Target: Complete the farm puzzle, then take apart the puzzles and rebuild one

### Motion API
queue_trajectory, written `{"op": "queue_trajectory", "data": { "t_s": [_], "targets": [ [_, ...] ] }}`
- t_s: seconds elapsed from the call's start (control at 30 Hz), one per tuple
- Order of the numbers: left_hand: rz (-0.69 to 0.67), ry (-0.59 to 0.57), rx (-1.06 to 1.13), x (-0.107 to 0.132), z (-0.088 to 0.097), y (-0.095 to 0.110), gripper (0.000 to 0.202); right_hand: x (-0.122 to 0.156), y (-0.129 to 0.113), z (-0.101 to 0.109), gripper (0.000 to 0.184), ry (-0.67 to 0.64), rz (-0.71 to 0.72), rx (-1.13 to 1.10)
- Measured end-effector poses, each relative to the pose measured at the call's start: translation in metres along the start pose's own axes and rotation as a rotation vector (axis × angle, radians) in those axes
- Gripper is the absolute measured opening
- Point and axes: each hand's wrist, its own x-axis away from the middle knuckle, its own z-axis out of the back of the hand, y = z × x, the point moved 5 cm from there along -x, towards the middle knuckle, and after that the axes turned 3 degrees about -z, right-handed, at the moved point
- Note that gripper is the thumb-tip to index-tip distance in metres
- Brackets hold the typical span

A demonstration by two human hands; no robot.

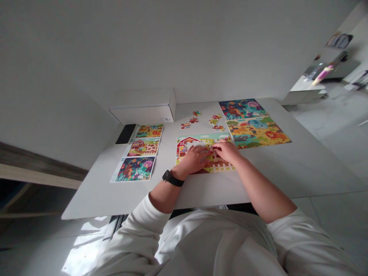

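Observation:
A farm jigsaw puzzle (184,142) with a red barn, a sky strip and a white fence lies on the table in front of me. My left hand (194,159), with a black watch (172,178) on its wrist, rests flat on the puzzle's middle, fingers stretched out. Close beside it, my right hand (227,150) bends its fingers together over the puzzle's right part, pinching what looks like a puzzle piece, mostly hidden by the fingers. Loose puzzle pieces (215,119) lie just beyond the puzzle, with more loose pieces (193,120) to their left.
Two assembled puzzles (255,132) lie at the right. To the left are a sheet with three reference pictures (138,168) and a black phone (125,134). A white box (143,113) stands at the back against the wall. The white table (94,195) carries everything.

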Motion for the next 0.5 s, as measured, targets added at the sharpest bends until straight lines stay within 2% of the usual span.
{"op": "queue_trajectory", "data": {
  "t_s": [0.2, 0.5],
  "targets": [
    [0.022, 0.024, -0.001, -0.0005, 0.0029, 0.0014, 0.036, 0.0013, -0.0038, 0.0009, 0.028, -0.006, 0.034, 0.007],
    [0.005, 0.022, 0.005, -0.001, -0.0013, -0.0008, 0.041, 0.0021, -0.0046, 0.0018, 0.027, -0.005, 0.01, 0.028]
  ]
}}
